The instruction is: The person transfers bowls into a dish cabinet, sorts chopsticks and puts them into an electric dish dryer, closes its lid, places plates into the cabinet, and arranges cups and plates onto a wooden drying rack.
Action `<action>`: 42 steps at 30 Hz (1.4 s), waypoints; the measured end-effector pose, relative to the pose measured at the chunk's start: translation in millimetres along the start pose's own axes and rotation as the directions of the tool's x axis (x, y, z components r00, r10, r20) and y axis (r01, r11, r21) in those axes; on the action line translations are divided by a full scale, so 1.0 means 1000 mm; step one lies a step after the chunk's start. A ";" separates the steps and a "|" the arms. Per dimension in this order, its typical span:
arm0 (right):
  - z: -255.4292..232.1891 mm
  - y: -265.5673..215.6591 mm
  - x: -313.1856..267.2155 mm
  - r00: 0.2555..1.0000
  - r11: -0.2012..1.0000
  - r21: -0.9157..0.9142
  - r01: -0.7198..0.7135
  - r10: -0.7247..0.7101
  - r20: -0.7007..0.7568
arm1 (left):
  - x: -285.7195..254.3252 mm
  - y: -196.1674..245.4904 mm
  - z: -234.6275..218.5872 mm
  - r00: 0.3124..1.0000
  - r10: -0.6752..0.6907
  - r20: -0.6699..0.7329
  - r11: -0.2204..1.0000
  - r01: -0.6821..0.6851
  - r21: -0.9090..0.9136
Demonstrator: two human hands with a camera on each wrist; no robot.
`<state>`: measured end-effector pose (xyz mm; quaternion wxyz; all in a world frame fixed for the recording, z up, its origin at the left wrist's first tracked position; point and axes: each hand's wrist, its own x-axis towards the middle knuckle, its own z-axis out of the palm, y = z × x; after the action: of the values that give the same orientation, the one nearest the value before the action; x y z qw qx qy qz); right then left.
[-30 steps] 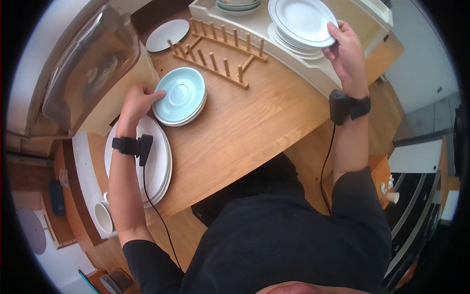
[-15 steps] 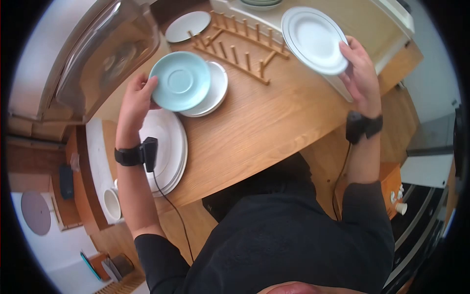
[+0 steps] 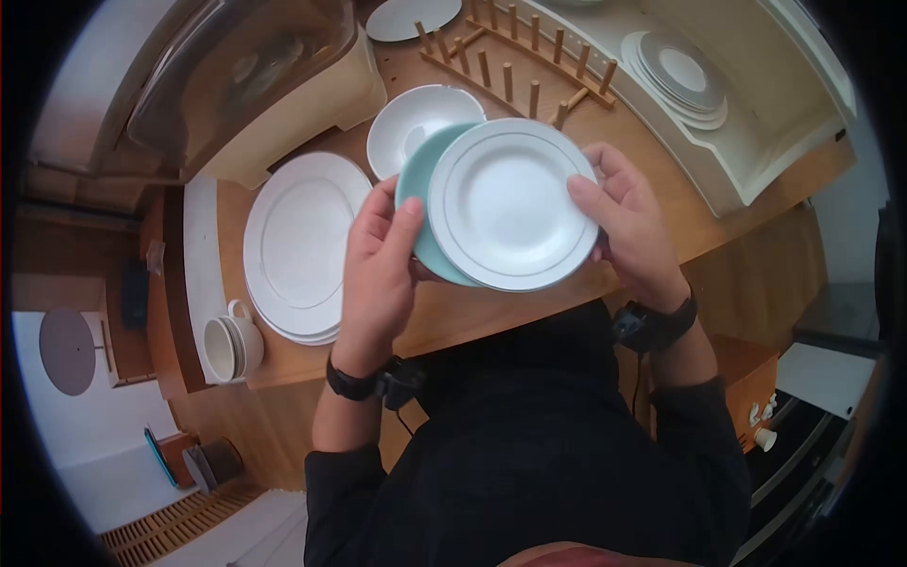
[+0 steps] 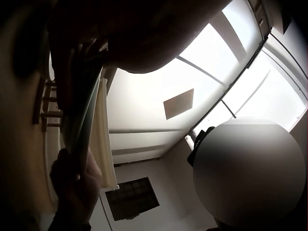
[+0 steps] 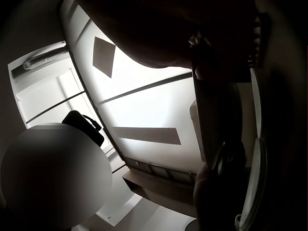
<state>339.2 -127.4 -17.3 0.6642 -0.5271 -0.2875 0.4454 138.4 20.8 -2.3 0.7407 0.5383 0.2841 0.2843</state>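
In the head view a white plate with a thin grey rim line [image 3: 515, 203] overlaps the front of a light green saucer [image 3: 422, 184]. My left hand [image 3: 380, 269] pinches the green saucer at its left edge, thumb on top. The white plate's right edge is gripped by my right hand [image 3: 628, 222], thumb on its face. Both are held above the table's front part. Behind them a white dish [image 3: 397, 128] rests on the table. Both wrist views are dark; the left one shows the plates edge-on [image 4: 86, 115].
Large stacked white plates [image 3: 302, 236] lie at the left, with nested cups [image 3: 233, 348] by the table edge. A wooden peg rack [image 3: 510, 71] stands behind the hands. At the right back, a cream bin [image 3: 746, 180] holds small plates [image 3: 675, 76]. An oval plate [image 3: 413, 17] lies farther back.
My left hand has lifted the green saucer off the white dishes and moved right. The right hand has brought the white plate left and nearer the body, over the saucer. The head view has shifted.
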 end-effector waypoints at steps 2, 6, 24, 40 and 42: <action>-0.001 0.001 0.002 0.998 0.999 -0.020 -0.026 0.027 0.050 | -0.008 -0.002 0.002 0.999 -0.031 -0.018 0.999 0.030 -0.041; 0.011 0.034 0.001 0.970 0.953 -0.213 0.216 -0.234 -0.063 | -0.023 -0.036 0.001 0.997 0.048 -0.055 0.992 -0.054 -0.116; 0.003 0.027 -0.015 1.000 0.988 -0.155 -0.006 0.004 -0.016 | -0.042 -0.056 -0.006 0.977 -0.162 0.140 0.936 0.197 -0.292; -0.120 -0.082 0.023 0.729 0.833 -0.536 0.140 -0.453 -0.513 | -0.043 -0.055 -0.033 0.956 -0.178 0.235 0.860 0.267 -0.435; -0.163 -0.096 0.046 0.717 0.831 -0.556 0.001 -0.388 -0.579 | -0.044 -0.056 -0.032 0.952 -0.171 0.253 0.880 0.263 -0.396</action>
<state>525.6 -163.1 25.5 0.5994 -0.7747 -0.1936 0.0550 91.9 -5.7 -59.0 0.8932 0.3554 0.1942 0.1954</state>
